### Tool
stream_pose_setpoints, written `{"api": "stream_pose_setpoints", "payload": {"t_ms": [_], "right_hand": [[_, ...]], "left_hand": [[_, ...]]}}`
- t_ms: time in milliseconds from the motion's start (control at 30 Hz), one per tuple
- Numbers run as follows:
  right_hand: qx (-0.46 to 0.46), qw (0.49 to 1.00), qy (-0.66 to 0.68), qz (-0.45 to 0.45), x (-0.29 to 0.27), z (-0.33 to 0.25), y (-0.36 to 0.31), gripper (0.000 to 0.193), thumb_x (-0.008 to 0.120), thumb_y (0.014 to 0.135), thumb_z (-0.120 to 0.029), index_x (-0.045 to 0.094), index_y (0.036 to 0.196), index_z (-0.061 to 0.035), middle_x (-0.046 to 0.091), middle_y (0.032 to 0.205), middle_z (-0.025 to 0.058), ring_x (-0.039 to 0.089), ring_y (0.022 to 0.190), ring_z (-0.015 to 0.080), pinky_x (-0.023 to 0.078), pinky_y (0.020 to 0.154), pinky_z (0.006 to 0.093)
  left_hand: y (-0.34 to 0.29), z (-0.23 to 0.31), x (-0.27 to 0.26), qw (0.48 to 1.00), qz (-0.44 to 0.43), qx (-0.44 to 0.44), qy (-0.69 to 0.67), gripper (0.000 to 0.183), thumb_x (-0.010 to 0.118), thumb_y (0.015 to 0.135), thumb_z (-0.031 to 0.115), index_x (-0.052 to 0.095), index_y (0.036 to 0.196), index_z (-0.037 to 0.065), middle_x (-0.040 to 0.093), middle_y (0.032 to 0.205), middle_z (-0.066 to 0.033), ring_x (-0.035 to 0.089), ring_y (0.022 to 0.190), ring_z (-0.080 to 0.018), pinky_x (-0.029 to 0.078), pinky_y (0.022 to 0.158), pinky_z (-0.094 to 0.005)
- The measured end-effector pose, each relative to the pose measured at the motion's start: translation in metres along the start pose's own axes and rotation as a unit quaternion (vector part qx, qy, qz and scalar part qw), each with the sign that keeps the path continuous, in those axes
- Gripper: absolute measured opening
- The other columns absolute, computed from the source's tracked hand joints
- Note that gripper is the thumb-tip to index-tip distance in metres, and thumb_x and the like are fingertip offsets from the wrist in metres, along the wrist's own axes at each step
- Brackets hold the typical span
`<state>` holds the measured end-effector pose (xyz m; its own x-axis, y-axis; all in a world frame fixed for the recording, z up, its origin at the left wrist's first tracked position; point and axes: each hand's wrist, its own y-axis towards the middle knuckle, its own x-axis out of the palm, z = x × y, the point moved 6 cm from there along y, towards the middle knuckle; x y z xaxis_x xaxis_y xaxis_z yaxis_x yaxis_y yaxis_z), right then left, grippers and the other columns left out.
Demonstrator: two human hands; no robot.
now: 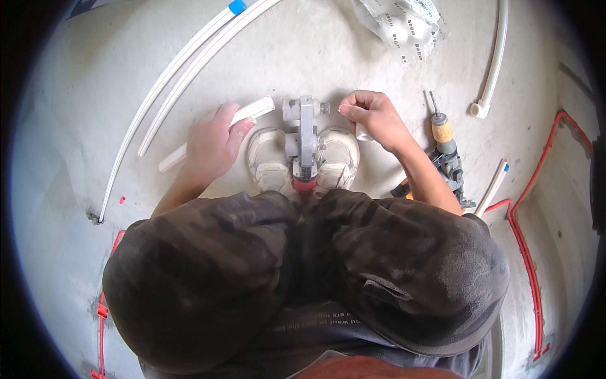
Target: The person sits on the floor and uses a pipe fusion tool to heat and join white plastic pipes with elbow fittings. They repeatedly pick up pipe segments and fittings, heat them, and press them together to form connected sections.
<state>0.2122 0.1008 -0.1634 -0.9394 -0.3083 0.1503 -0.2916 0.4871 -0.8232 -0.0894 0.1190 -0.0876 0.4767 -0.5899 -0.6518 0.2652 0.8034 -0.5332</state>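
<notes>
Status: pipe in hand, no joint on it that I can see. Left hand (211,144) is closed around a short white pipe (255,110); its near end sticks out behind the wrist, its far end is bare. Right hand (379,117) is narrow, thumb and forefinger nearly pinched. A small white piece (363,132) shows under its palm; can't tell whether it's held or just lying behind.

Grey tool (307,126) with a red lower part (305,184) stands between the hands, and between the shoes (339,155). Round heads on its sides; pipe tip is just beside the upper left head, looks apart, not on it. Right fingertips are near the opposite head, gap visible.

Done, my read: pipe picked up and roughly lined up. Left: everything from contact on; no fitting on the visible end. For comparison, a longer pipe (499,47) beyond the right hand has an elbow (480,109) on its end.

Orientation: long axis is diagonal, near-left to far-right. Far end points ahead and right, at the tool; tail runs back left past the left wrist. Slant isn't square to the tool's upright bar, so I'd expect some straightening needed.

Drill (444,142) lies right of the right hand, bit pointing away.
</notes>
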Motion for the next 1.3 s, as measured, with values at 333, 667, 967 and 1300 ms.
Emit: {"api": "stream_pose_setpoints", "payload": {"t_ms": [333, 667, 967, 1300], "right_hand": [[-0.024, 0.939, 0.32, -0.125, -0.002, -0.008, -0.027, 0.022, 0.062, 0.099, -0.007, 0.074, 0.115, 0.0012, 0.075, 0.098, 0.012, 0.064, 0.067, 0.0132, 0.052, 0.059, 0.0254], [-0.036, 0.97, 0.228, -0.077, -0.006, -0.012, -0.033, 0.014, 0.072, 0.094, -0.006, 0.076, 0.106, 0.0002, 0.074, 0.088, 0.0067, 0.064, 0.065, 0.0116, 0.053, 0.059, 0.0252], [-0.024, 0.998, 0.065, -0.008, -0.015, 0.002, -0.014, 0.009, 0.071, 0.095, -0.008, 0.074, 0.093, 0.0002, 0.07, 0.077, 0.0033, 0.062, 0.064, 0.009, 0.047, 0.06, 0.0239], [-0.059, 0.987, -0.074, -0.129, 0.002, 0.002, 0.019, 0.019, 0.062, 0.096, -0.008, 0.063, 0.079, -0.0007, 0.061, 0.073, 0.0032, 0.059, 0.064, 0.0125, 0.047, 0.063, 0.0301]], "left_hand": [[0.001, 0.003, -0.001, 1.0, -0.005, -0.009, 0.0, 0.026, 0.063, 0.103, 0.03, 0.063, 0.105, 0.004, 0.069, 0.092, -0.0194, 0.066, 0.086, -0.0434, 0.049, 0.073, -0.0516], [0.001, 0.004, 0.001, 1.0, -0.002, 0.008, 0.002, 0.025, 0.063, 0.103, 0.029, 0.063, 0.105, 0.004, 0.07, 0.095, -0.0192, 0.067, 0.088, -0.0434, 0.05, 0.075, -0.0515], [-0.002, 0.004, 0.001, 1.0, -0.004, 0.008, 0.024, 0.025, 0.063, 0.103, 0.029, 0.063, 0.103, 0.004, 0.069, 0.093, -0.0196, 0.066, 0.087, -0.0435, 0.05, 0.074, -0.0514], [0.001, -0.004, 0.004, 0.999, -0.006, -0.004, 0.031, 0.029, 0.061, 0.104, 0.033, 0.063, 0.106, 0.004, 0.07, 0.093, -0.0201, 0.067, 0.086, -0.0442, 0.049, 0.074, -0.0537]]}}
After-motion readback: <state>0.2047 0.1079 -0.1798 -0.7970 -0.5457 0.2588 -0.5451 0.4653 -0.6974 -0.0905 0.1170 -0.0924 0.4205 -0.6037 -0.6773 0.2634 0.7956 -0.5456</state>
